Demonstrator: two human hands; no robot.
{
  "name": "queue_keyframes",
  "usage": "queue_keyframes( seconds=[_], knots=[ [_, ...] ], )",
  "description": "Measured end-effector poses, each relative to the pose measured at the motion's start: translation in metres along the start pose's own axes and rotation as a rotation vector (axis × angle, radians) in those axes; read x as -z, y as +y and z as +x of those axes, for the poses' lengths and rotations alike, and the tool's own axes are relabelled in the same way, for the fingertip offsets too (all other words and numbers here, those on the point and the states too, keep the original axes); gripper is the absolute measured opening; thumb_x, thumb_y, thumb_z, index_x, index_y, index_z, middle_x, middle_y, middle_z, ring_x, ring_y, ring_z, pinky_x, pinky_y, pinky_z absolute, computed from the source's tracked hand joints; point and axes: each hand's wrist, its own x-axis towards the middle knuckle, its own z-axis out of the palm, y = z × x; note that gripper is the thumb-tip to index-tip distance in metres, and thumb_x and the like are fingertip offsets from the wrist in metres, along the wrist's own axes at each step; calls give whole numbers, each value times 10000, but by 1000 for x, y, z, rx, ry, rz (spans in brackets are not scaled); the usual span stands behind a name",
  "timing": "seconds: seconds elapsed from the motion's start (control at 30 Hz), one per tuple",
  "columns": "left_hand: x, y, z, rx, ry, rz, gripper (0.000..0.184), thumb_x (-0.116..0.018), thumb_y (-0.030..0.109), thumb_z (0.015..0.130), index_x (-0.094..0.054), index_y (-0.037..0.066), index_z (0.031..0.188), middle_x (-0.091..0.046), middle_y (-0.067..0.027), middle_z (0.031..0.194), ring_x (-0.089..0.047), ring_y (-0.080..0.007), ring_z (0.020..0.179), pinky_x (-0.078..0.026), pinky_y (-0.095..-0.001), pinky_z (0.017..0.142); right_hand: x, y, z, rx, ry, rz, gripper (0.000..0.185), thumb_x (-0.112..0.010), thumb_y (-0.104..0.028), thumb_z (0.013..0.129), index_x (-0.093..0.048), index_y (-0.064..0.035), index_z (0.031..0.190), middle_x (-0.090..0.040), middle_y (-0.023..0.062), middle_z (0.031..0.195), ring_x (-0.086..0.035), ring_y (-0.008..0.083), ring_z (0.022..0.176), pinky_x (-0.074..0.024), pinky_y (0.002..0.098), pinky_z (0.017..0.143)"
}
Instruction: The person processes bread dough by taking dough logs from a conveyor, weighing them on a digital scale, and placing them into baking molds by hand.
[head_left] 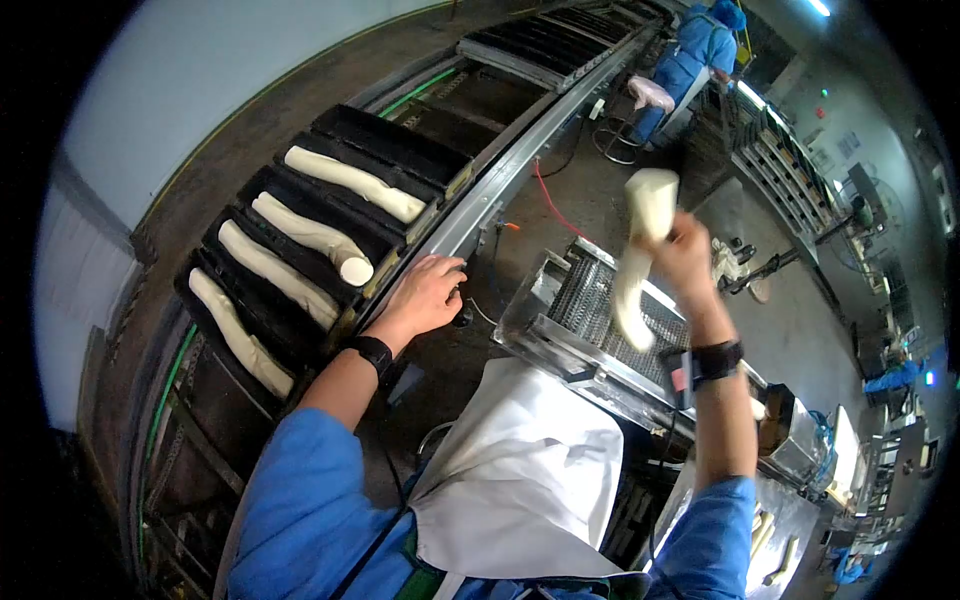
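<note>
The right hand is clamped round a pale piece, right of centre; the left hand is by the conveyor, just left of centre, its grip impossible to tell. The conveyor runs from lower left to top centre. A white apron fills the lower centre, a metal grate the middle. Black trays at left bear four more pieces.

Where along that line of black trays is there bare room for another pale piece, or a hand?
The black tray between the uppermost pale piece and the open gap by the green strip looks bare. A hand could probably pass into that gap. Crowding starts at that piece: four lie side by side, near the left hand.
</note>
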Motion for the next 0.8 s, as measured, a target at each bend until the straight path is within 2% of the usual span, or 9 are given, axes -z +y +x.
queue_keyframes(
  seconds=[0.17, 0.27, 0.43, 0.5, 0.57, 0.67, 0.73, 0.77, 0.8],
  knots=[
    [3, 24, 39, 58, -96, 19, 284, -598, 153, 795, -636, 60, 1061, -523, -117, 1284, -471, -349, 1200, -350, -441, 1061, 42, -69, 57, -1, -189, 870, 485, -665, -229, 844, -487, 62, 1188, -618, 147, 1033, -639, 237, 956, -496, 350, 939],
    [6, 30, 51, 67, -135, 34, 287, -592, 149, 809, -634, 61, 1079, -512, -120, 1302, -459, -356, 1216, -346, -435, 1063, 30, -92, 62, 117, -335, 1142, 688, -641, -198, 857, -292, 44, 1398, -386, 232, 1368, -491, 334, 1226, -391, 394, 1076],
    [6, 28, 45, 56, -103, 57, 262, -603, 115, 801, -647, 60, 1053, -525, -131, 1287, -476, -348, 1213, -369, -424, 1047, 29, -31, 58, -18, -373, 887, 771, -681, -114, 794, -278, -33, 1447, -290, 228, 1463, -389, 336, 1309, -381, 414, 1068],
    [19, 37, 36, 210, 32, -321, 258, -626, 59, 781, -652, 54, 1038, -558, -140, 1244, -528, -323, 1167, -409, -407, 1013, 27, 39, 47, -100, -318, 543, 771, -666, -67, 772, -295, -49, 1447, -321, 191, 1470, -374, 328, 1322, -368, 426, 1072],
    [45, 33, 23, 104, 279, -183, 308, -639, 23, 773, -630, 46, 1080, -562, -142, 1229, -543, -298, 1146, -416, -390, 995, 36, 109, 19, -210, -297, 133, 853, -735, -52, 683, -316, -29, 1425, -313, 208, 1471, -339, 368, 1339, -350, 406, 1084],
    [87, -15, -17, 497, 462, -171, 380, -630, 57, 808, -576, 60, 1184, -494, -139, 1306, -487, -291, 1195, -371, -392, 1022, 49, 188, -25, -325, -434, -840, 881, -727, -120, 652, -299, -24, 1416, -291, 266, 1446, -212, 442, 1371, -256, 456, 1128],
    [106, -65, -47, 812, 519, -361, 431, -623, 80, 831, -540, 69, 1254, -448, -137, 1357, -449, -286, 1227, -340, -393, 1040, 47, 257, -55, -447, -381, -1000, 805, -714, -145, 678, -344, -9, 1380, -356, 246, 1413, -282, 427, 1348, -218, 557, 1109],
    [114, -81, -63, 918, 526, -461, 457, -620, 91, 843, -522, 73, 1289, -426, -135, 1382, -431, -283, 1243, -325, -394, 1049, 54, 230, -54, -645, -516, -940, 720, -706, -138, 715, -382, 1, 1342, -406, 229, 1383, -325, 405, 1334, -220, 542, 1113],
    [121, -88, -76, 986, 529, -538, 483, -617, 102, 855, -504, 78, 1324, -403, -134, 1408, -412, -281, 1260, -310, -394, 1057, 55, 231, -67, -550, -437, -978, 649, -710, -157, 742, -422, 2, 1302, -448, 207, 1351, -377, 380, 1305, -233, 515, 1114]
  ],
)
